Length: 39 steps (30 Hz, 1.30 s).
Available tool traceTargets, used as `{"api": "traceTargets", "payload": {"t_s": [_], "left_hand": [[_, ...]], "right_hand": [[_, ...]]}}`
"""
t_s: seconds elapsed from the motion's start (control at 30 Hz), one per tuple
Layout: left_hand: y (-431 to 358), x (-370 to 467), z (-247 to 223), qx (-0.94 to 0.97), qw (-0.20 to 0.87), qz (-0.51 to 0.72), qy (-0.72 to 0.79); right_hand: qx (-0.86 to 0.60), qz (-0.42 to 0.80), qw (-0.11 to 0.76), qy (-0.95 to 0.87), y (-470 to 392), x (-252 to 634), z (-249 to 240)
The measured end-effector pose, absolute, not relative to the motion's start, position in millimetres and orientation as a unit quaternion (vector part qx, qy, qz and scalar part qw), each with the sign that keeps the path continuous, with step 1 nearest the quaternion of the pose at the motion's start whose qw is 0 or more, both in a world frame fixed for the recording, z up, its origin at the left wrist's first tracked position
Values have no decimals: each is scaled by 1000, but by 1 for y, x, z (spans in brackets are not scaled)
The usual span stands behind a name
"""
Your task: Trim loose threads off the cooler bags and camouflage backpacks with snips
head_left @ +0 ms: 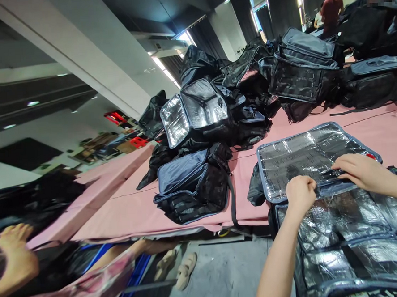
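Note:
In front of me an insulated bag (344, 222) lies open, its silver foil lining showing. Its lid (296, 160), foil-lined with a blue-grey bound edge, is folded back onto the table. My left hand (300, 194) is closed, its fingers gripping the lid's near edge by the hinge side. My right hand (361, 170) is closed on a small dark tool (333, 174) whose tip points left over the foil; its kind is not clear. A bit of red (370, 156) shows just behind that hand.
Pink cloth covers the table (196, 216). A closed dark bag (190, 185) sits to the left, behind it a pile of bags (248, 78), one open (205, 103). At far left is a seated co-worker's hand (16, 249). Another person (331, 8) stands far back.

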<state>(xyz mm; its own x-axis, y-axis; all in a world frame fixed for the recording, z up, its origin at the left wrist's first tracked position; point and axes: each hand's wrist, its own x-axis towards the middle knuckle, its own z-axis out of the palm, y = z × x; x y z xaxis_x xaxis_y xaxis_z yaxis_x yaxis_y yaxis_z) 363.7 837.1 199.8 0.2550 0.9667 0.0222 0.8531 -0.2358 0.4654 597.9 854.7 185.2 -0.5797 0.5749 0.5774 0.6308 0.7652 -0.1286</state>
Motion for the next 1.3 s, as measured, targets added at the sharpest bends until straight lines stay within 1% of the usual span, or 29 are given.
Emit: {"api": "traceTargets", "payload": {"t_s": [0.1, 0.37, 0.5, 0.67, 0.77, 1.0, 1.3], "left_hand": [[839, 364, 203, 772, 190, 141, 590], [839, 362, 207, 777, 199, 131, 583], [839, 362, 208, 777, 206, 127, 581], [839, 360, 210, 780, 219, 125, 573], [840, 359, 210, 781, 224, 124, 569], [841, 358, 206, 788, 225, 131, 558], [840, 356, 206, 793, 217, 129, 555]], "right_hand": [[-274, -128, 293, -907, 851, 594, 191], [-232, -179, 255, -921, 850, 582, 204], [-213, -163, 222, -938, 858, 581, 208], [-216, -85, 205, -951, 873, 581, 206], [-210, -66, 193, -956, 878, 582, 204], [-224, -60, 207, -950, 879, 583, 198], [-182, 12, 173, -968, 892, 576, 207]]}}
